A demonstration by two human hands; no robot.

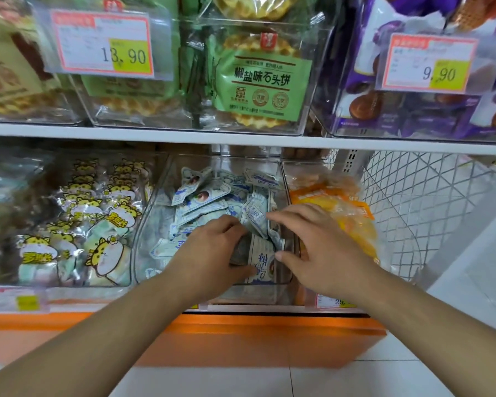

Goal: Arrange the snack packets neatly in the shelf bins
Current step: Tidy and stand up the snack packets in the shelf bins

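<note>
Snack packets (212, 202), pale blue and white, heaped loose in the clear middle bin (155, 196) on the lower shelf. Left hand (212, 247) in the bin's front, grip curled round a bunch of packets. Right hand (312, 242) just beside, fingers spread flat over the pile, thumb touching a larger packet (259, 262) between both hands. Further left, yellow cartoon packets (78, 222); right, orange bags (341, 207). Above, green biscuit packs (262, 81) behind price tags (103, 44).
</note>
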